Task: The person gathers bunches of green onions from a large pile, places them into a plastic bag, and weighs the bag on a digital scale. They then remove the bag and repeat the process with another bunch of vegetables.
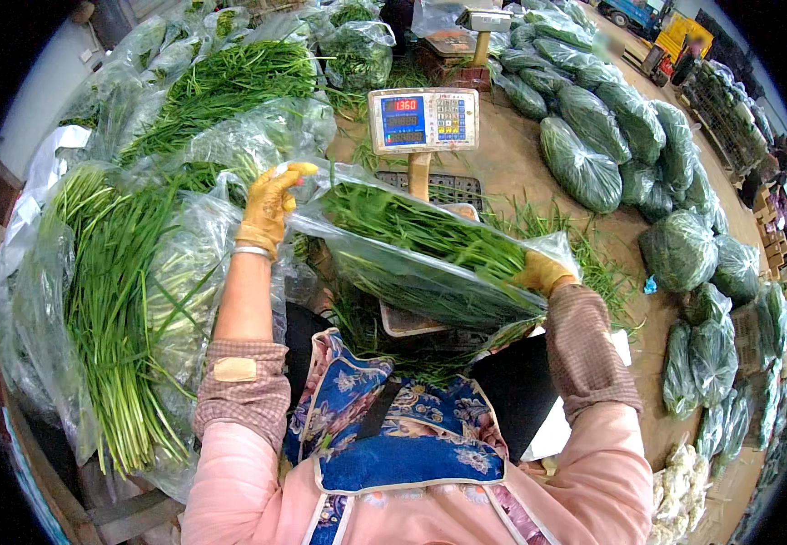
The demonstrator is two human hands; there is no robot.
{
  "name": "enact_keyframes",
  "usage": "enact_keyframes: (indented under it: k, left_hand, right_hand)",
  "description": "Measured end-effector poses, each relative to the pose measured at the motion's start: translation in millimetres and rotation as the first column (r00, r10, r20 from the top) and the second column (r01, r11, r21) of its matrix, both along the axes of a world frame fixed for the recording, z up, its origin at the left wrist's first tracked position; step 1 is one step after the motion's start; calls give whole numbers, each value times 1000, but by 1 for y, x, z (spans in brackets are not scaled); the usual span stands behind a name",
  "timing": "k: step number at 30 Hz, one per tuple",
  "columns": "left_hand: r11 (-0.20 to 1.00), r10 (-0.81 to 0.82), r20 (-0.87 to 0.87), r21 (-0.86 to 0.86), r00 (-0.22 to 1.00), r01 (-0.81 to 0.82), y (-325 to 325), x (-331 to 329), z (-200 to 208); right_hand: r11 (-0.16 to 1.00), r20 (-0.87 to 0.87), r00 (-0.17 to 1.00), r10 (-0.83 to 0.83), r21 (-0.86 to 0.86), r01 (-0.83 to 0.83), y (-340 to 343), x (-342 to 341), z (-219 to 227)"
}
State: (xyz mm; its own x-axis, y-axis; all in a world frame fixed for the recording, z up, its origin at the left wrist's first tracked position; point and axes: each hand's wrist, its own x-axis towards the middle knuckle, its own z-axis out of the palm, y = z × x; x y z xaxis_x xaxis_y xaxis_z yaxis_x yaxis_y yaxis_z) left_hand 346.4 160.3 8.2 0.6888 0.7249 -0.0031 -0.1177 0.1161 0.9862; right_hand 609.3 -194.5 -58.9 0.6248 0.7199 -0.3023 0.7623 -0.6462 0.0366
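Note:
A clear plastic bag holding long, flat-leaved garlic chives is stretched between my hands, slanting down to the right. My left hand, in a yellow glove, pinches the bag's upper left edge and lifts it. At the right end, my right hand, also gloved in yellow, is closed on the bag of chives, its fingertips partly hidden by film and leaves. Beneath the bag is a scale platform, mostly covered. Behind it stands the scale's display, lit with red digits.
Loose chives with pale stems lie on plastic to my left, with another leafy heap beyond. Filled bags are piled along the right. A second scale stands at the back. Pale bundled stuff lies at lower right.

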Motion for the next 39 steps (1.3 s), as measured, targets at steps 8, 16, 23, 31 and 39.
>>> enact_keyframes:
  k: [8, 16, 23, 31, 39]
  left_hand:
    - [996, 57, 129, 67, 990, -66, 9, -16, 2]
    - [993, 34, 16, 115, 999, -36, -4, -7, 8]
    - [975, 89, -22, 205, 996, -83, -35, -48, 11]
    - [602, 298, -82, 789, 951, -120, -109, -106, 23]
    - [105, -157, -312, 938, 937, 329, -219, 61, -27]
  right_hand:
    - [973, 164, 975, 152, 148, -176, -38, 24, 89]
    - [980, 164, 971, 175, -120, -157, -31, 25, 94]
    - [976, 16, 975, 220, -16, -219, -13, -8, 95]
    - [920, -230, 892, 388, 44, -389, -13, -14, 42]
    - [659, -549, 808, 214, 692, 295, -38, -33, 58]
